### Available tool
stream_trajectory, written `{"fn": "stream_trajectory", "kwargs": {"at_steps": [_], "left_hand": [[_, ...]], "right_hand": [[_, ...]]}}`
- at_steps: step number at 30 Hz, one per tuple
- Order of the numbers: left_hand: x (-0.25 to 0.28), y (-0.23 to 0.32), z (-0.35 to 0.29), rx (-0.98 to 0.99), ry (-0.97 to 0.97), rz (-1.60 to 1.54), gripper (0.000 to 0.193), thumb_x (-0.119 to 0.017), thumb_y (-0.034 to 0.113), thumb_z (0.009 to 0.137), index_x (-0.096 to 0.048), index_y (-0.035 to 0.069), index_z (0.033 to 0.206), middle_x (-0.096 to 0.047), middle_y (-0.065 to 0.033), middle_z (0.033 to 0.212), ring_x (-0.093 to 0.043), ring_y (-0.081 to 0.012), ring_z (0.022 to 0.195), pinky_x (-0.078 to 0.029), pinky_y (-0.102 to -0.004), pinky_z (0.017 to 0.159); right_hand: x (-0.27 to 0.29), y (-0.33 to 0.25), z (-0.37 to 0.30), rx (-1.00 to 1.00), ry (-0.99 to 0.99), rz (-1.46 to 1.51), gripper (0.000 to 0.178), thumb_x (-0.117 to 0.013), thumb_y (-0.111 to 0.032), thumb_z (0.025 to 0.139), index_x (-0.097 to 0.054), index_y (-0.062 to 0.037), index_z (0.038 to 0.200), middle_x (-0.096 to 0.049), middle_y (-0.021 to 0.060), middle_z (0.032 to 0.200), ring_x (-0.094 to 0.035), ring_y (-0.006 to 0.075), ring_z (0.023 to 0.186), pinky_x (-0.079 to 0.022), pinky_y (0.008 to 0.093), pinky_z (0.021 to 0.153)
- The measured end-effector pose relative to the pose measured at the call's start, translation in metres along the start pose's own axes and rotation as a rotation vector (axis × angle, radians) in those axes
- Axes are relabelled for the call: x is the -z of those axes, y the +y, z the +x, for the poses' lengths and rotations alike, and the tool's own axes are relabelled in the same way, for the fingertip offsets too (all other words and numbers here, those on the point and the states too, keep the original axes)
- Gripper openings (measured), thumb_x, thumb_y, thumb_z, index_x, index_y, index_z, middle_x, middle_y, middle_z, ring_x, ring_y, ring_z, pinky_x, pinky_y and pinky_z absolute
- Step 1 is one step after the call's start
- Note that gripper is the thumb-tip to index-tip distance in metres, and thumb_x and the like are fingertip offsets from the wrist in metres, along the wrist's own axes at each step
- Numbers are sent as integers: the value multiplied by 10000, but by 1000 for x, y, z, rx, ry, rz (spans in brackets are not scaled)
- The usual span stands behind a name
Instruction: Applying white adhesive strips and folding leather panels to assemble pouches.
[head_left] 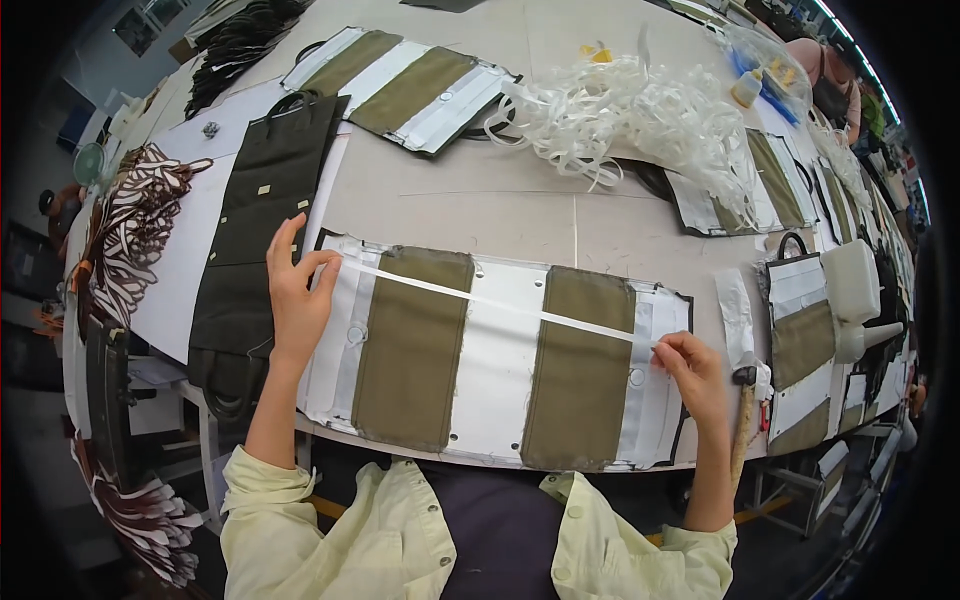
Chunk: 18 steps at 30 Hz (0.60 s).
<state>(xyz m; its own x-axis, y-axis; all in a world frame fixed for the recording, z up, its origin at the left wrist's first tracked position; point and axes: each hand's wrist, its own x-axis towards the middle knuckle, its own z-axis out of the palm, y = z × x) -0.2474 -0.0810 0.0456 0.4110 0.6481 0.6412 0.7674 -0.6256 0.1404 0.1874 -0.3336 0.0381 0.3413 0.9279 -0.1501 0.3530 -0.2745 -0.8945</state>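
Between my two hands a narrow white strip (500, 301) is stretched, slanting down to the right. My left hand (300, 288) pinches its left end between thumb and finger, the other fingers raised. At the other end my right hand (692, 372) is closed on the strip. Beneath it lies a flat, opened bag panel (497, 380), white in the middle with olive-green bands on both sides and pale strips with a round snap toward each end. The strip passes over the panel's upper part; whether it touches the fabric I cannot tell.
A dark bag panel with handles (262, 205) lies at left, beside a bundle of brown-and-white straps (140, 235). Another striped panel (405, 88) and a tangled heap of white strips (640, 110) lie farther back. On the right are a hammer (744, 410) and a white plastic bottle (850, 282).
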Motion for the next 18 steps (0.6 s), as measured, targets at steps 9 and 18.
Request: {"fn": "stream_trajectory", "kwargs": {"at_steps": [9, 18], "left_hand": [[-13, -23, -9, 482, -406, -381, 224, -679, 201, 985, -700, -23, 989, -703, -51, 902, -656, -160, 803, -507, -324, 759], [19, -27, -19, 765, -617, -870, 200, -662, 193, 984, -664, 6, 913, -652, 20, 862, -526, -64, 892, -423, -244, 859]], "right_hand": [[4, 7, 81, 428, 40, -411, 91, -652, -62, 963, -600, 8, 937, -656, 144, 1198, -597, 330, 1116, -453, 387, 958], [27, -3, 64, 165, -158, -337, 196, -630, -138, 997, -552, 6, 889, -553, 54, 799, -523, 149, 785, -431, 295, 752]]}}
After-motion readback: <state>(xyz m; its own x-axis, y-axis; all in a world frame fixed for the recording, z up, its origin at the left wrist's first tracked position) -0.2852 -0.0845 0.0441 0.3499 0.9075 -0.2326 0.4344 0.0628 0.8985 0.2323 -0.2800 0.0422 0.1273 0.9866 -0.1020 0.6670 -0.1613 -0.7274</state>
